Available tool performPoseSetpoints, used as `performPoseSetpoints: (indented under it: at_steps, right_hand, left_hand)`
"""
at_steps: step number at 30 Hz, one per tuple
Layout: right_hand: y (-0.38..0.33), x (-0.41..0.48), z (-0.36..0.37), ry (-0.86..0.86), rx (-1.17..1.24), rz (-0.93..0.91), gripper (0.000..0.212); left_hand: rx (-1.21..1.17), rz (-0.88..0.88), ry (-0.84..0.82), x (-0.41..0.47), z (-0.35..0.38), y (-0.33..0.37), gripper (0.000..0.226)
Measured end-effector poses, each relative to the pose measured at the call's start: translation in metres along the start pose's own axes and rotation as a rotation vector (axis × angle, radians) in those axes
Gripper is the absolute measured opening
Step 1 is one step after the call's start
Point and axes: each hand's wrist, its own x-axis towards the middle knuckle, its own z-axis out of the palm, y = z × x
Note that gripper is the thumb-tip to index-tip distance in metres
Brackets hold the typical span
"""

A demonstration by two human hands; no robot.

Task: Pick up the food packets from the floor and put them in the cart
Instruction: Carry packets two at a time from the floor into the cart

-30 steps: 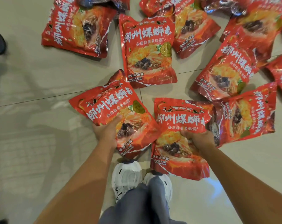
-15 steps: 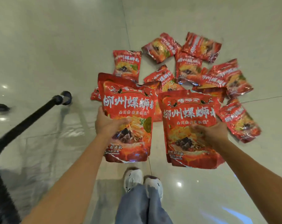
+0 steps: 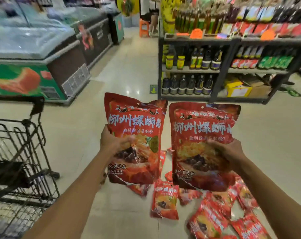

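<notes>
Left hand (image 3: pixel 112 144) and right hand (image 3: pixel 230 150) each grip an upright red packet (image 3: pixel 137 121) (image 3: pixel 203 128); more packets (image 3: pixel 165 202) litter the floor (image 3: pixel 87 135) at five o'clock, black cart (image 3: pixel 20 152) at nine.

- Two red food packets held up, one in the left hand (image 3: pixel 112 144), one in the right hand (image 3: pixel 230 152).
- More packets on the floor (image 3: pixel 165 202); overlapping, count unclear.
- One black wire cart (image 3: pixel 20 152).
- Two hands.

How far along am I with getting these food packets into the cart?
Nothing visibly loaded: no red packets show in the cart. In hand: left hand grips one packet, right hand another packet, both lifted clear. Left: several packets on the floor below.
</notes>
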Motion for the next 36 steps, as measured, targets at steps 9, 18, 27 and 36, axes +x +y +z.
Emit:
performPoseSetpoints:
  at_steps: [9, 18, 27, 36]
  right_hand:
    - [-0.14, 0.003, 0.02, -0.392, 0.011, -0.216, 0.05]
    - [-0.19, -0.081, 0.173, -0.874, -0.052, -0.291, 0.082]
    - [-0.147, -0.192, 0.399, -1.224, -0.091, -0.279, 0.095]
    - [-0.12, -0.247, 0.558, -1.299, -0.267, -0.221, 0.043]
  left_hand:
    - [-0.121, 0.112, 0.296, -0.085, -0.078, 0.092, 0.089]
    - [-0.204, 0.031, 0.785, -0.191, -0.246, 0.061, 0.102]
    - [-0.222, -0.129, 1.154, -0.269, -0.4, -0.033, 0.088]
    - [-0.227, -0.201, 1.173, -0.247, -0.499, -0.11, 0.084]
